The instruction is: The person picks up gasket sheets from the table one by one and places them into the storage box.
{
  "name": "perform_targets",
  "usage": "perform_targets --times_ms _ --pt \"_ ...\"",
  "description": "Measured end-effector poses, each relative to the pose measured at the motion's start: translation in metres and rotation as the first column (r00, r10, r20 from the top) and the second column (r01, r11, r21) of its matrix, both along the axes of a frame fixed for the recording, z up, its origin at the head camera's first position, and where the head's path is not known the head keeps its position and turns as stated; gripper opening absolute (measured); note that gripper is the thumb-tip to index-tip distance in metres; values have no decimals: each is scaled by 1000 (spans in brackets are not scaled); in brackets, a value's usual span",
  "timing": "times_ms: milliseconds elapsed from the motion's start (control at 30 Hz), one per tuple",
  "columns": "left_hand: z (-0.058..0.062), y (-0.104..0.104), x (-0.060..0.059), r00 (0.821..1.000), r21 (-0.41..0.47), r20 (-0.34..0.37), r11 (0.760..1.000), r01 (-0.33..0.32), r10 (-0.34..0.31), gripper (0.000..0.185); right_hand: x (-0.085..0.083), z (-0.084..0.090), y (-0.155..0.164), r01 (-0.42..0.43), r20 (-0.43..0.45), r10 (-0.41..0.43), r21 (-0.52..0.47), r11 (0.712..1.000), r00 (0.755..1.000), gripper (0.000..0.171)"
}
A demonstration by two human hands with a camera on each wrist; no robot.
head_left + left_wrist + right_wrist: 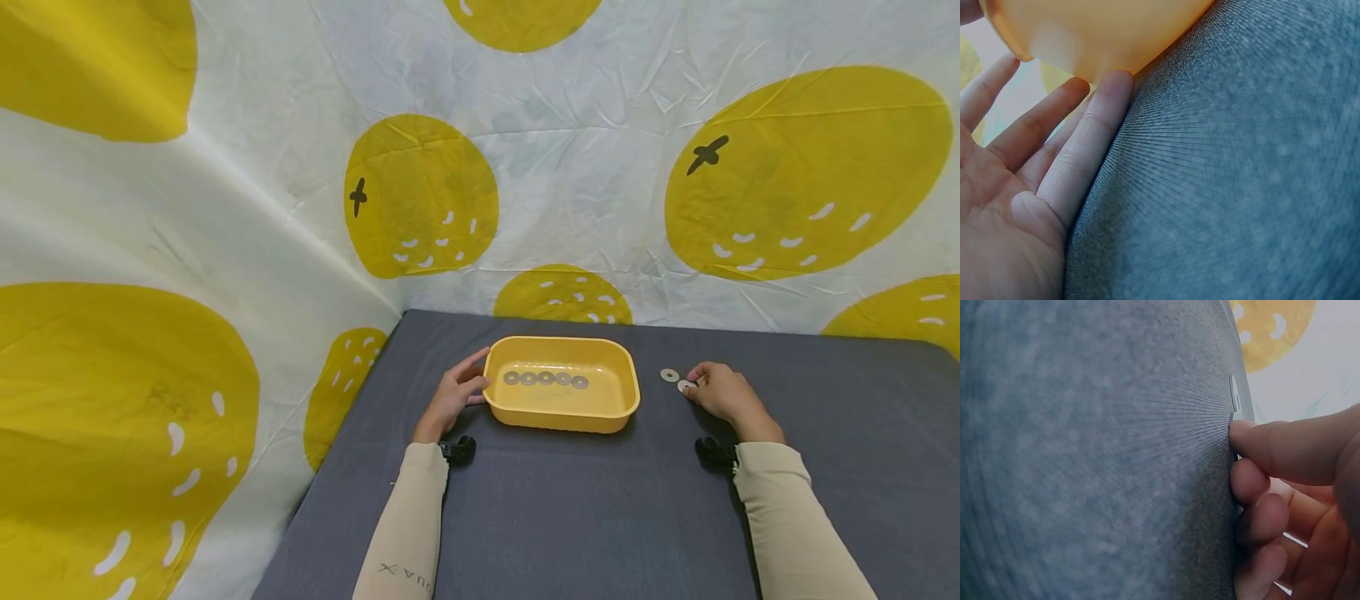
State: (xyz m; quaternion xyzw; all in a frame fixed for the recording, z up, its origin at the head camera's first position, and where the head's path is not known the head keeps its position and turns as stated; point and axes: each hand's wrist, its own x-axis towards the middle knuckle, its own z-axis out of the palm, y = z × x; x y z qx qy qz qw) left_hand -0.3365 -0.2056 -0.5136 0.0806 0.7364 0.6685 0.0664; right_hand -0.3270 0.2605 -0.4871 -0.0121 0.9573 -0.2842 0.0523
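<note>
Head camera looks forward and down over the gray desk (570, 517), while both wrist cameras skim that same desk close up.

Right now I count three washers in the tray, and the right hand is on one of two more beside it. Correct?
Not quite. The head view shows five washers in the tray, not three. The right hand is on one of two beside it.
</note>
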Motion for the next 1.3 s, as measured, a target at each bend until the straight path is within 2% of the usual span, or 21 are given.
perform_targets --times_ms 200,433,600,767,1033,1300 --pt "2 0 1 1000 -3 0 1000 3 -3 59 1 2 2 6 -13 -6 -23 1000 1000 32" --pt "0 1 -1 1000 -7 10 1000 -11 11 58 0 4 0 3 -51 -2 18 1000 999 28" --pt "1 1 -1 1000 -12 11 1000 -13 13 58 2 7 -3 23 -35 -22 29 999 999 27" --pt "2 1 0 1000 -16 12 1000 -10 10 59 2 11 -6 -1 -16 1 25 1000 1000 28" --pt "1 -1 0 1000 24 6 1000 17 -17 59 0 19 -11 -24 -46 21 -68 997 999 29" --pt "0 0 -1 1000 1 -1 1000 -2 2 58 2 32 -17 -33 -149 13 -127 991 989 35"
